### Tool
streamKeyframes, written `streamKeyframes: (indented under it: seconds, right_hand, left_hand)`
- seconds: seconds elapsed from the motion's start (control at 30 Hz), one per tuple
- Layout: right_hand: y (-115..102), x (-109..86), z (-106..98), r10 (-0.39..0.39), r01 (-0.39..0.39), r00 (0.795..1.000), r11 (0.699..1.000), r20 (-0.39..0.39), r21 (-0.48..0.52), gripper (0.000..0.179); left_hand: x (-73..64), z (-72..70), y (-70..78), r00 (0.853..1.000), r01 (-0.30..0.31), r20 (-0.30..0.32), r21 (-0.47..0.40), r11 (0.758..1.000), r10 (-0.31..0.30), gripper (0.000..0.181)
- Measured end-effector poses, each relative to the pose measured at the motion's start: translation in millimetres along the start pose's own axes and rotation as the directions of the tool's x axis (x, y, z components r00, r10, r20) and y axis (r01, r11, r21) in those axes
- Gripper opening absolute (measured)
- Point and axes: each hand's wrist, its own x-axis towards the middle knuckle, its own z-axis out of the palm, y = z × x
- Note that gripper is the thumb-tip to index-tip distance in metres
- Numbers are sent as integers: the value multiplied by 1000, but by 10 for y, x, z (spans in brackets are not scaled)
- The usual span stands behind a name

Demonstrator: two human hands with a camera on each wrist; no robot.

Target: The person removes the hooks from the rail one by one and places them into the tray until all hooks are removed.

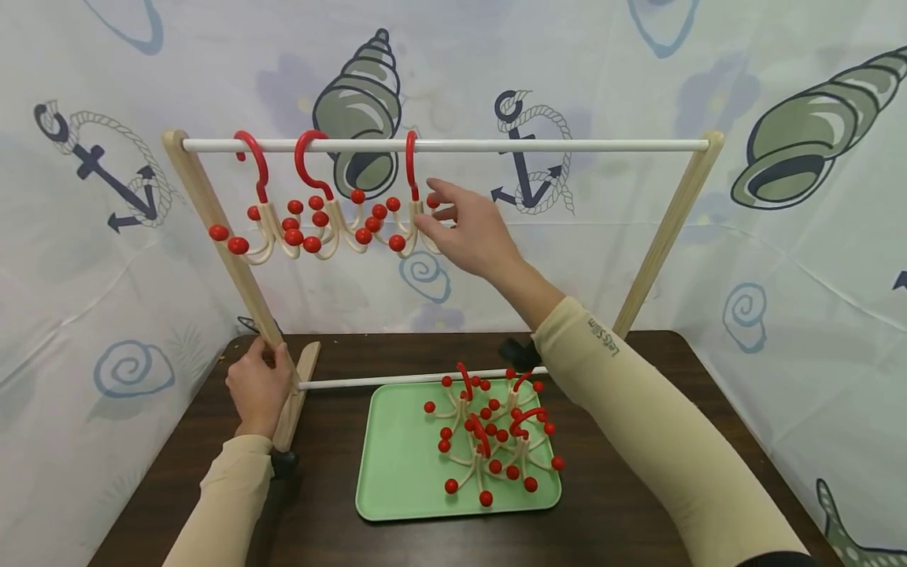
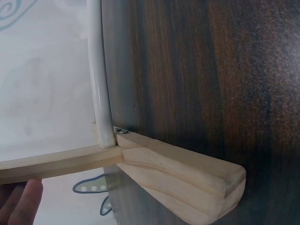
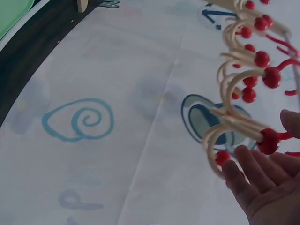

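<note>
Three cream multi-arm hangers with red hooks and red ball tips hang from the white top rail (image 1: 524, 146) of a wooden rack: the left hanger (image 1: 268, 228), the middle hanger (image 1: 336, 224) and the right hanger (image 1: 416, 216). Beside the right hanger is my right hand (image 1: 471, 228), thumb and fingers spread around its arms without a visible grip; the right wrist view shows the fingertips near a red ball (image 3: 222, 157). Low on the rack, my left hand (image 1: 260, 390) holds the left wooden post (image 1: 272, 335), with fingertips (image 2: 33, 187) against its edge in the left wrist view.
A green tray (image 1: 397, 472) lies on the dark wooden table (image 1: 326, 504), with several more hangers (image 1: 520, 449) clustered on its right side. The rack's lower white rail (image 1: 368, 382) runs behind the tray. A patterned curtain (image 1: 453, 71) hangs behind.
</note>
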Motion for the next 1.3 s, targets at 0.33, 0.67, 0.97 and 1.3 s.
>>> streamKeyframes:
  seconds: [0.33,0.67,0.97,1.3]
  right_hand:
    - [57,186,145,138,-137,987,990,79,-21,47]
    - [36,182,102,167,-165,986,978,11,-127,36]
    - [62,153,-41,115,-119,992,989,-44,-89,27]
    - [103,-25,-334,44,-42,992,999,-121,25,23]
  left_hand:
    - [10,6,-4,1000,2,4,0,1000,-2,20]
    - [0,-5,-4,1000,11,7,4,1000,-11,21]
    - [-2,-23,33,1000,-9,-5,1,1000,9,20]
    - [5,-11,19,1000,-5,-2,12,1000,5,19]
